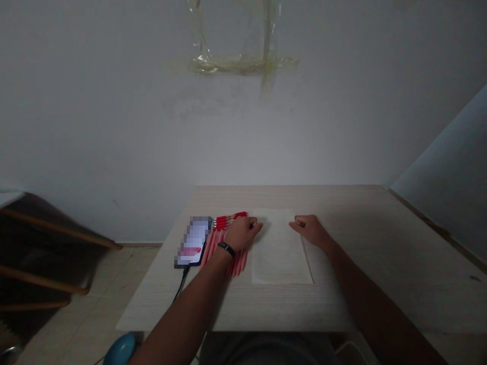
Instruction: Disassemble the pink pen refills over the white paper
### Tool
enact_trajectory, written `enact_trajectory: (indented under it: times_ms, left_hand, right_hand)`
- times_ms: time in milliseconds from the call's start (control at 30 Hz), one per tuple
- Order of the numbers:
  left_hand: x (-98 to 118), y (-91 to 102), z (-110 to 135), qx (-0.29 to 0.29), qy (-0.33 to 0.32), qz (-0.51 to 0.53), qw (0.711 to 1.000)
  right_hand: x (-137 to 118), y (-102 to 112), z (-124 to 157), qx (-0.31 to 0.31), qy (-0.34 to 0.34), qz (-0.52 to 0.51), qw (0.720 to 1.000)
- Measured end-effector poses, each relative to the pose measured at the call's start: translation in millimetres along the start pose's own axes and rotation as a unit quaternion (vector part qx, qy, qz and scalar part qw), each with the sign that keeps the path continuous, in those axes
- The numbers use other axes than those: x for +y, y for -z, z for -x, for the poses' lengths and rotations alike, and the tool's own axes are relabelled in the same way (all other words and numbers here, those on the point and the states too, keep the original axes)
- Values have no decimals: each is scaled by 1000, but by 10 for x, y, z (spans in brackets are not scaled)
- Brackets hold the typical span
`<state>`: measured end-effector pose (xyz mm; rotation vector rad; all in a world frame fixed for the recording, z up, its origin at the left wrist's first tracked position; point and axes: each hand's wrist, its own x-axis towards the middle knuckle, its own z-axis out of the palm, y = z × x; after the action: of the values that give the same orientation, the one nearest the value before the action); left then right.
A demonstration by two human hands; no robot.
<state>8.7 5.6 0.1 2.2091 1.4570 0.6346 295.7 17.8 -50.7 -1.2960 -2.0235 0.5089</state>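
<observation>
My left hand (242, 231), with a black band (227, 249) on the wrist, is curled into a fist above several pens, its thumb pointing right. Nothing shows in its fingers. The red pens (221, 223) lie at the back of the group and the pink pens (212, 247) nearer, partly hidden under my left hand and forearm. A pale, thin sheet of paper (280, 258) lies flat between my hands. At its right edge, my right hand (309, 229) is also a fist, thumb pointing left toward the sheet, with nothing visible inside.
A phone (193, 238) with a blurred screen and a black cable (181, 285) lies left of the pens. The wooden table (353, 299) meets a wall with old tape (232, 66). Wooden legs (57, 225) and a blue round object (119, 350) stand at left.
</observation>
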Motion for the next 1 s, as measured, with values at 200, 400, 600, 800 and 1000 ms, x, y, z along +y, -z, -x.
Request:
enact_trajectory:
  times_ms: [200, 400, 600, 800, 1000]
  left_hand:
    - [-74, 65, -28, 20, 2, -35, 999]
    - [-157, 129, -14, 15, 72, -118, 990]
    - [-144, 75, 24, -24, 84, -160, 983]
    - [-96, 47, 44, -32, 86, -140, 986]
    - [-71, 53, 52, -30, 72, -101, 992]
  right_hand:
    - [8, 15, -2, 6, 1, 0, 1000]
    - [-38, 40, -7, 2, 3, -2, 1000]
    - [-81, 68, 4, -3, -1, -6, 1000]
    - [-77, 73, 2, 3, 2, 11, 1000]
    - [-93, 86, 2, 2, 2, 2, 1000]
